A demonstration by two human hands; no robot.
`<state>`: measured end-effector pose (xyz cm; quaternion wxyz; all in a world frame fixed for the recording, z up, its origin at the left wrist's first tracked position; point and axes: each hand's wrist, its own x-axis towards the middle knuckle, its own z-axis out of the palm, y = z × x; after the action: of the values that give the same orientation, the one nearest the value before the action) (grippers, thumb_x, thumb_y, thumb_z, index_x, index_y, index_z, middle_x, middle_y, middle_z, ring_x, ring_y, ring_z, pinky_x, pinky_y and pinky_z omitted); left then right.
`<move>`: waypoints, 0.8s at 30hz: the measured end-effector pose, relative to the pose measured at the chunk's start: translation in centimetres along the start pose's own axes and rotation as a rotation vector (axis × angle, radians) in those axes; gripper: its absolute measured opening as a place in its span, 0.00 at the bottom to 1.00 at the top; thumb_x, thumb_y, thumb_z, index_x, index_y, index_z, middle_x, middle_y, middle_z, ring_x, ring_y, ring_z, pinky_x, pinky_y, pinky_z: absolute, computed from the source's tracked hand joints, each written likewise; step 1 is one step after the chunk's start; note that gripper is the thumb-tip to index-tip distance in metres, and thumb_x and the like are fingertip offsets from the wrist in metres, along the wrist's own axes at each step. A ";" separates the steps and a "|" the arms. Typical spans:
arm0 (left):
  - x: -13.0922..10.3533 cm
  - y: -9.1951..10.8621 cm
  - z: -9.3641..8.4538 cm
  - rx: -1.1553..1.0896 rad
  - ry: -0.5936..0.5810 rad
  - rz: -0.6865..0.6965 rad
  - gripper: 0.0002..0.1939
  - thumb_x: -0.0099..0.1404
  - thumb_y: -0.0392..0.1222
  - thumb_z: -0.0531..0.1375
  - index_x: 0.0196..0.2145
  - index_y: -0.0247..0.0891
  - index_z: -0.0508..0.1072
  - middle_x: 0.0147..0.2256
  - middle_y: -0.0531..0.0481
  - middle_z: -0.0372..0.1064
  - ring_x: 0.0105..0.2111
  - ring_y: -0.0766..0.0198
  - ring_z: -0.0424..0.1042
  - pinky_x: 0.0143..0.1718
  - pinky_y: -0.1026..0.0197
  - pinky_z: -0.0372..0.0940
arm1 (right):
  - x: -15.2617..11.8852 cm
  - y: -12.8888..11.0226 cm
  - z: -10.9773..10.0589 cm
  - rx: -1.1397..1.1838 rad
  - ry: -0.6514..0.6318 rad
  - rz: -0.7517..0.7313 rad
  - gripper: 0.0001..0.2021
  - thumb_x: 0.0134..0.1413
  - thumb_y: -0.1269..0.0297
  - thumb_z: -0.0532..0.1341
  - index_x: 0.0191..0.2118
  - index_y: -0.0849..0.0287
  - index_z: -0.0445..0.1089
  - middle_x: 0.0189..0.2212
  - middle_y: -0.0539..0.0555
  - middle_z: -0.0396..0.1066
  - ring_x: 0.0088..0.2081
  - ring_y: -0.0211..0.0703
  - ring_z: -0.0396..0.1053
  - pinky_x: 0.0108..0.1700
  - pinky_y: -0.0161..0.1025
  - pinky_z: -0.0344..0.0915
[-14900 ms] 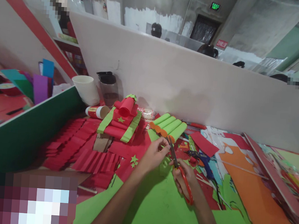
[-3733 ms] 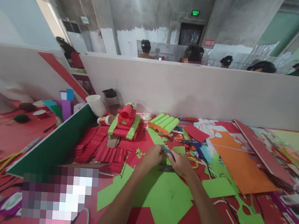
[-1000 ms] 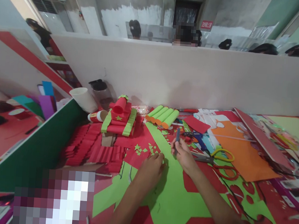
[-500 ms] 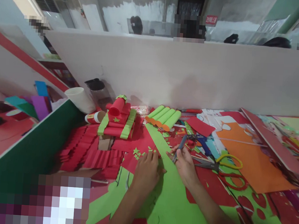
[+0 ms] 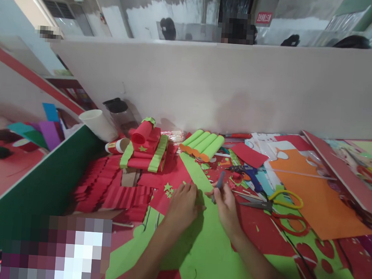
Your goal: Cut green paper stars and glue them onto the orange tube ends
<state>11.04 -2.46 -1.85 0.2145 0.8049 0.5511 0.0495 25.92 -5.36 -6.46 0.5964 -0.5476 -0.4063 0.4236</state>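
My right hand [image 5: 226,206] grips a slim grey-blue pen-like tool [image 5: 219,185], tilted upright above the green paper [image 5: 207,238]; its exact kind is unclear. To its left, my left hand [image 5: 183,203] rests low at the edge of the green paper, fingers bent together and thumb pointing right. What lies under those fingertips is hidden. Small green paper stars [image 5: 169,189] lie on red paper beside the left hand. Open scissors [image 5: 269,206] with one yellow and one red handle lie right of my right hand.
Behind the hands sit a red-and-green paper model [image 5: 145,149] and joined green rolls [image 5: 204,146]. Pleated red paper [image 5: 106,185], a white cup [image 5: 98,124] and a green divider [image 5: 49,176] are at left. Blue-handled pliers [image 5: 253,178] and orange paper [image 5: 316,195] lie right.
The right hand has shifted slightly left, with the tool turned more upright. The left hand stays almost in place, and the view has moved a little.
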 end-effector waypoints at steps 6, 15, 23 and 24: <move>0.0 -0.2 -0.7 -0.060 -0.004 0.024 0.09 0.65 0.37 0.58 0.44 0.38 0.68 0.41 0.45 0.73 0.45 0.53 0.70 0.41 0.57 0.60 | 0.0 -0.2 -0.1 -0.007 -0.003 -0.017 0.16 0.58 0.47 0.62 0.41 0.54 0.69 0.38 0.55 0.75 0.37 0.48 0.74 0.41 0.41 0.69; -0.8 0.1 -0.6 -0.117 0.029 0.056 0.15 0.68 0.33 0.51 0.50 0.43 0.68 0.49 0.47 0.74 0.46 0.57 0.74 0.41 0.60 0.62 | 0.3 0.6 -0.2 0.035 0.003 -0.023 0.17 0.58 0.48 0.63 0.43 0.56 0.68 0.41 0.56 0.75 0.40 0.48 0.75 0.45 0.43 0.69; -1.1 -0.7 -1.1 -0.186 -0.002 0.074 0.19 0.68 0.31 0.50 0.54 0.42 0.65 0.48 0.45 0.74 0.46 0.58 0.74 0.41 0.61 0.64 | 0.7 1.1 -0.6 0.114 0.023 -0.028 0.20 0.56 0.47 0.65 0.46 0.56 0.70 0.43 0.57 0.76 0.42 0.50 0.76 0.45 0.43 0.69; -1.1 -0.7 -1.1 -0.143 -0.012 0.074 0.19 0.67 0.30 0.50 0.53 0.42 0.66 0.49 0.45 0.74 0.46 0.57 0.74 0.42 0.61 0.63 | 0.7 1.0 -0.6 0.114 0.020 -0.018 0.20 0.55 0.47 0.65 0.46 0.56 0.70 0.43 0.57 0.76 0.42 0.50 0.76 0.45 0.43 0.69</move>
<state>9.67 -2.95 -1.00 0.2728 0.8077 0.5146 0.0917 26.68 -4.80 -7.52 0.6344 -0.5131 -0.3806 0.4351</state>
